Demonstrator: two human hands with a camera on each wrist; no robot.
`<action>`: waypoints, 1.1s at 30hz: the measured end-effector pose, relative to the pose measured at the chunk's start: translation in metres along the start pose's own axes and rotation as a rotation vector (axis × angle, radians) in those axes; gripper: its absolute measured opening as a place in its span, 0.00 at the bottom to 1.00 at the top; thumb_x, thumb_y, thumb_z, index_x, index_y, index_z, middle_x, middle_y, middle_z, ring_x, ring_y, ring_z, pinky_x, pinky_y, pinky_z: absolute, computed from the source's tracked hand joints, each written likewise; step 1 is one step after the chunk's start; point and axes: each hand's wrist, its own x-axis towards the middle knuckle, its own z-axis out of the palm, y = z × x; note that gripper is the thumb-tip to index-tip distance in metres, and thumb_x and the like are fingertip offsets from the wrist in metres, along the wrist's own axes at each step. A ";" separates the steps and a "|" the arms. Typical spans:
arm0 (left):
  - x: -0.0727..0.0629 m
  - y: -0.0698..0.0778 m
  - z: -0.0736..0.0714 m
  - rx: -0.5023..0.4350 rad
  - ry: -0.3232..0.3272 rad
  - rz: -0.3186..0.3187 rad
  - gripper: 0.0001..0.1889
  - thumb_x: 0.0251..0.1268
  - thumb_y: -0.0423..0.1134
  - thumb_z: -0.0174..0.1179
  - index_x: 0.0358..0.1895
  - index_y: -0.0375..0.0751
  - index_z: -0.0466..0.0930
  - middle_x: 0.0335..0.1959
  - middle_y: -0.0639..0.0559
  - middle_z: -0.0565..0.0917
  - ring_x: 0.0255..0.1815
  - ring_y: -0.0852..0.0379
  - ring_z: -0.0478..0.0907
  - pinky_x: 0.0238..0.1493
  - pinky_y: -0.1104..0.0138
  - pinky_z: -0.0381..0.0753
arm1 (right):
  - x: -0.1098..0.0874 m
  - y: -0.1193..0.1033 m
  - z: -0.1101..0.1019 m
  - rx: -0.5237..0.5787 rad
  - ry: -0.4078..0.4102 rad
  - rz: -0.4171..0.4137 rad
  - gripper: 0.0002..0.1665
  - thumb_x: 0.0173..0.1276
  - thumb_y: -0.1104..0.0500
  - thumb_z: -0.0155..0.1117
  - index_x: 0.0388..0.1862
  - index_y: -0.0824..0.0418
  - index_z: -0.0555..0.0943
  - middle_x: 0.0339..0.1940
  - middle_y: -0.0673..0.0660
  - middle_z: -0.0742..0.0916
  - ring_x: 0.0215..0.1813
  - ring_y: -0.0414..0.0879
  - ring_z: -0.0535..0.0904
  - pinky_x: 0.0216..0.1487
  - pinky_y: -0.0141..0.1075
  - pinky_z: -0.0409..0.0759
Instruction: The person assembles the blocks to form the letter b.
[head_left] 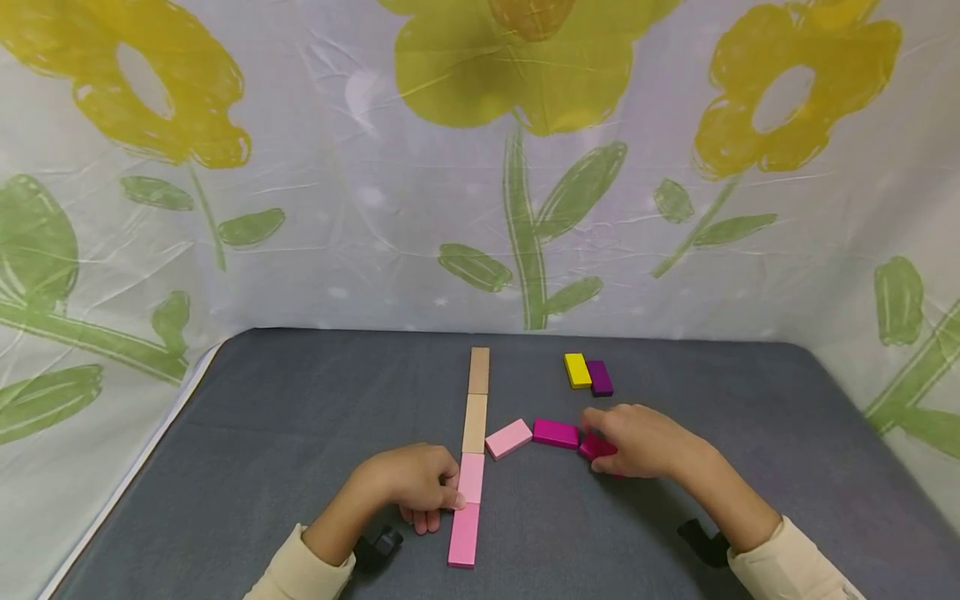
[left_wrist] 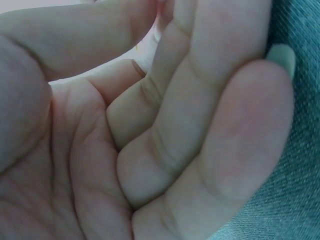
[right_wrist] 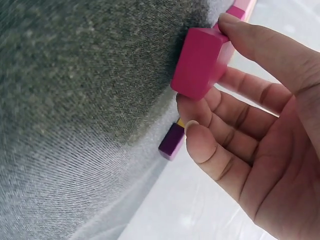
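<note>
A straight row of flat blocks runs away from me: two tan blocks [head_left: 476,417] at the far end, then a light pink block [head_left: 471,477] and a pink block [head_left: 464,535]. My left hand [head_left: 420,482] rests at the row's left side, its thumb touching near the joint between the two pink ones; in the left wrist view its fingers [left_wrist: 175,115] are gently bent. Rightward from the row lie a tilted light pink block [head_left: 509,439] and a magenta block [head_left: 556,433]. My right hand [head_left: 637,442] pinches another magenta block [right_wrist: 197,62] between thumb and fingers at that branch's right end.
Farther back, a yellow block [head_left: 577,371] and a purple block [head_left: 600,378] lie side by side on the dark grey cloth [head_left: 300,400]. A flower-printed curtain [head_left: 337,208] hangs behind and around the table.
</note>
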 end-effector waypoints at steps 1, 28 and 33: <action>0.000 0.000 0.000 0.000 0.000 0.001 0.14 0.69 0.38 0.65 0.23 0.39 0.77 0.13 0.50 0.82 0.15 0.55 0.81 0.18 0.63 0.78 | 0.000 0.000 0.000 0.004 -0.001 -0.001 0.23 0.59 0.56 0.78 0.50 0.60 0.79 0.24 0.46 0.75 0.26 0.40 0.69 0.30 0.37 0.69; -0.001 -0.001 0.000 0.000 -0.007 -0.020 0.15 0.69 0.38 0.65 0.23 0.39 0.77 0.13 0.51 0.82 0.15 0.56 0.81 0.18 0.63 0.79 | 0.003 0.007 0.008 0.087 0.006 -0.025 0.24 0.60 0.54 0.78 0.50 0.62 0.80 0.22 0.46 0.74 0.23 0.38 0.68 0.26 0.33 0.66; -0.001 0.000 0.000 -0.003 -0.005 -0.021 0.14 0.68 0.38 0.66 0.23 0.39 0.77 0.14 0.51 0.82 0.15 0.55 0.81 0.19 0.63 0.79 | 0.002 0.007 0.009 0.091 0.017 -0.042 0.23 0.60 0.54 0.78 0.49 0.63 0.80 0.23 0.46 0.74 0.24 0.37 0.68 0.26 0.33 0.67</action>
